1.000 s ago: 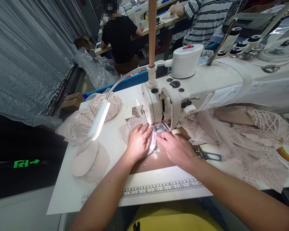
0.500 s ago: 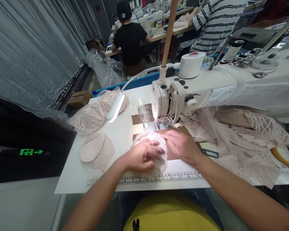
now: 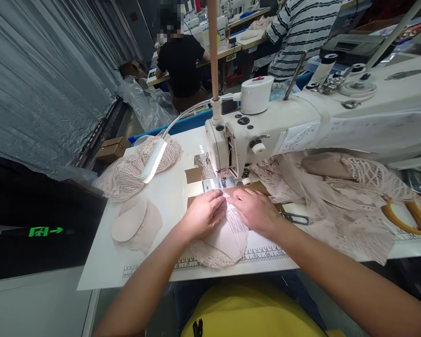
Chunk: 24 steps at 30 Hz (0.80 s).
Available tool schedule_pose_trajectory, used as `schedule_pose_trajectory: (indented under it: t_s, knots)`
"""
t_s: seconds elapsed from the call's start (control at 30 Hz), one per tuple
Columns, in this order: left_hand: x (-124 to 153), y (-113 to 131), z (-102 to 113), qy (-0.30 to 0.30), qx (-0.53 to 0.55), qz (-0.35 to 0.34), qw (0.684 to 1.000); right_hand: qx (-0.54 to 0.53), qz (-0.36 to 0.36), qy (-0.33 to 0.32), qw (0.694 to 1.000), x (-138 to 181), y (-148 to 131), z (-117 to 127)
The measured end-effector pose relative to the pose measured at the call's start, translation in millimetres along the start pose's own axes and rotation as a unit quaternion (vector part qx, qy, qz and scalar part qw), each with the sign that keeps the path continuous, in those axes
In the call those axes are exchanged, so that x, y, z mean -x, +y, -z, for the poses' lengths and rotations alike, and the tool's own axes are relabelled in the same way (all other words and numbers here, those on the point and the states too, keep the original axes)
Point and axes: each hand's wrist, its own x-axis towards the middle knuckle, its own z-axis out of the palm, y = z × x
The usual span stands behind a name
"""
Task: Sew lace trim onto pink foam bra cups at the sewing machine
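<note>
A pale pink lace bra cup (image 3: pixel 224 241) lies on the white table (image 3: pixel 154 196) just in front of the sewing machine (image 3: pixel 284 121). My left hand (image 3: pixel 203 214) pinches its upper edge, fingers closed on the lace. My right hand (image 3: pixel 254 209) grips the same edge from the right, fingertips meeting the left hand's near the presser foot (image 3: pixel 220 183). The cup's rounded lower part reaches the printed ruler (image 3: pixel 259 255) at the table's front edge.
A stack of foam cups (image 3: pixel 131 224) and a pile of lace cups (image 3: pixel 136 166) lie at left under the gooseneck lamp (image 3: pixel 153 161). Heaped lace fabric (image 3: pixel 340 201), thread snips (image 3: pixel 294 217) and yellow-handled scissors (image 3: pixel 405 217) sit at right. Two people work at machines behind.
The cup was pulled back from the needle, turned over in my hands, and now lies spread flat with its upper edge brought to the presser foot again.
</note>
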Motion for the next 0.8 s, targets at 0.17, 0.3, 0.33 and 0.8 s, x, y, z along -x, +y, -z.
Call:
schedule_pose_trajectory:
  t_s: [0.17, 0.3, 0.33, 0.8]
  knots:
    - [-3.2, -3.0, 3.0, -0.002, -0.021, 0.022, 1.000, 0.006, -0.022, -0.012, 1.000, -0.8, -1.4, -1.8]
    - [-10.3, -14.9, 1.3, -0.012, -0.030, -0.011, 0.999, 0.001, -0.047, 0.006, 0.999, -3.4, -1.3, -4.7]
    - [-12.5, -17.9, 1.4, -0.014, -0.033, -0.019, 0.999, 0.002, -0.050, 0.010, 0.999, -4.3, -1.5, -5.2]
    - [-21.0, -38.6, 10.9, -0.068, -0.041, -0.069, 0.994, -0.042, -0.068, 0.042, 0.996, -6.8, 2.8, -14.0]
